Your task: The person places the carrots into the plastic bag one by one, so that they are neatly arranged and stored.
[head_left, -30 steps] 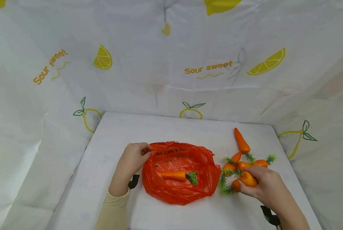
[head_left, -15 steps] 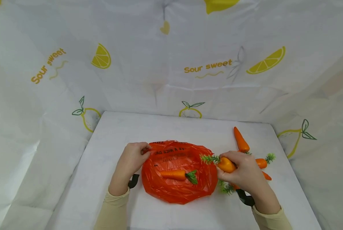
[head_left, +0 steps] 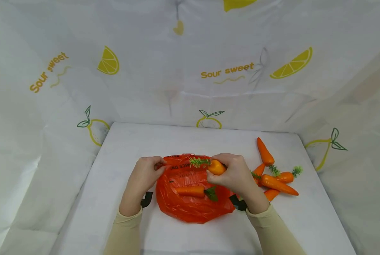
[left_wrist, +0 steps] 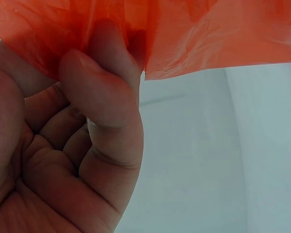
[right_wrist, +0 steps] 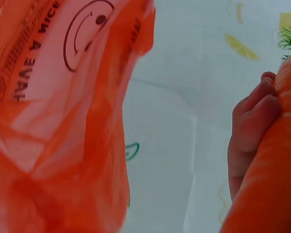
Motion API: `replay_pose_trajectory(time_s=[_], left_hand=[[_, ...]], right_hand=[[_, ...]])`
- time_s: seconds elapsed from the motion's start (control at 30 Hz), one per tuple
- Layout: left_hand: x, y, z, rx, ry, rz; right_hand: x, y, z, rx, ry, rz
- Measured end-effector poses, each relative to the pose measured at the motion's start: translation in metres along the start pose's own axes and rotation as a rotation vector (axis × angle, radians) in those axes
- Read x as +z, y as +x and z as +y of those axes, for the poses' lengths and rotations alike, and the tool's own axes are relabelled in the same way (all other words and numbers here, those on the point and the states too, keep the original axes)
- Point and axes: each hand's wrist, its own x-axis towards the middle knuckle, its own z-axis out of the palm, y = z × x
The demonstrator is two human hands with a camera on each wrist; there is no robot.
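A red plastic bag (head_left: 190, 213) lies open on the white table, with one orange carrot (head_left: 191, 191) inside it. The left hand (head_left: 142, 180) pinches the bag's left rim between thumb and fingers; the left wrist view shows the hand (left_wrist: 102, 126) at the red plastic (left_wrist: 194, 39). Above the bag's right part, the right hand (head_left: 236, 175) grips a carrot (head_left: 216, 168) by its thick end, green leaves pointing left. In the right wrist view that carrot (right_wrist: 276, 170) lies along the fingers (right_wrist: 254, 116), beside the bag (right_wrist: 53, 141).
Several carrots, among them one pointing to the back (head_left: 265, 152) and one lying across others (head_left: 279, 185), form a loose pile right of the bag on the white table (head_left: 164, 136). A white sheet with lemon prints (head_left: 190, 81) rises behind and at both sides.
The right hand took hold of a carrot in the right-hand pile, lifted it and moved left over the bag. The left hand keeps its hold on the rim.
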Motion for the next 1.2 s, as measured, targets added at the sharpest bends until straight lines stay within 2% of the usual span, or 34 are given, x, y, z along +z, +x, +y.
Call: replay_pose_trajectory(time_s=[0.27, 0.53, 0.8, 1.0, 1.2], left_hand=[[0.001, 0.001, -0.004, 0.017, 0.006, 0.003], [-0.001, 0.003, -0.003, 0.018, 0.008, -0.007], [-0.003, 0.005, -0.001, 0.006, 0.007, -0.007], [-0.003, 0.003, -0.002, 0.002, 0.006, -0.009], [-0.002, 0.001, -0.003, 0.006, -0.004, -0.007]], right_hand=[[0.032, 0.015, -0.004, 0.003, 0.036, -0.066], [0.064, 0.024, 0.004, -0.006, -0.011, -0.126], [0.098, 0.032, 0.006, 0.003, -0.092, -0.252], [0.119, 0.035, 0.016, 0.043, -0.159, -0.334], [0.132, 0.035, 0.027, 0.095, -0.167, -0.387]])
